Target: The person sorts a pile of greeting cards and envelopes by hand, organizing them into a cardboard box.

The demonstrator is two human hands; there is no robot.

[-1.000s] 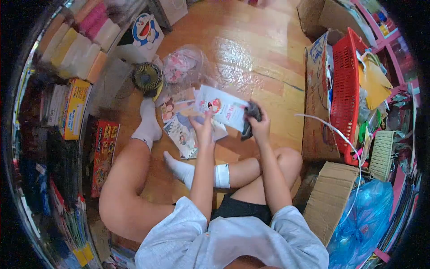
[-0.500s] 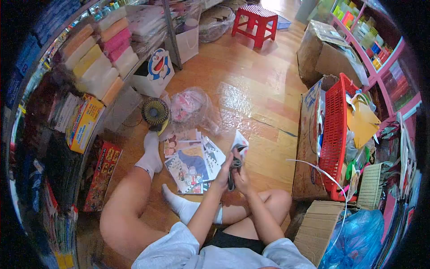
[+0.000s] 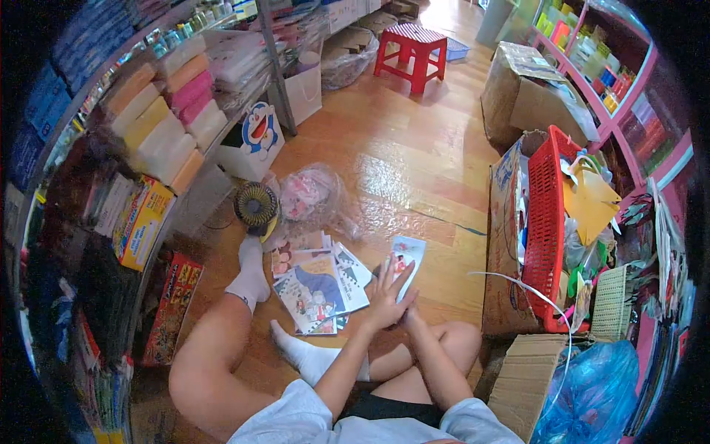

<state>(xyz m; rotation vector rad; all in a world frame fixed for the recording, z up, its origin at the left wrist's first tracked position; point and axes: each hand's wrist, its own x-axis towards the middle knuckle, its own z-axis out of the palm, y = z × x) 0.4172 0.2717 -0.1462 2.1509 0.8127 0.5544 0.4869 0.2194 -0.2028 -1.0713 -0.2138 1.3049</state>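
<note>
My left hand (image 3: 385,302) lies over the lower part of a printed paper card (image 3: 409,259), fingers stretched out and slightly apart. Beneath and beside it, my right hand (image 3: 410,314) holds the same card from below, its fingers mostly hidden. The card is narrow and pale, with a red and blue picture at its upper end. To the left of my hands, several illustrated sheets (image 3: 316,288) lie overlapping on the floor, one showing a large blue shape and small cartoon figures.
A small round fan (image 3: 256,205) and a clear plastic bag with pink contents (image 3: 307,194) sit beyond the sheets. Right of me stand a red basket (image 3: 543,222), cardboard box (image 3: 505,251) and blue plastic bag (image 3: 592,392). A red stool (image 3: 411,55) is farther ahead.
My left hand has gone from a curled grip to lying flat with fingers extended on the card. The card's printed face now shows more, and the dark item between my hands is out of sight.
</note>
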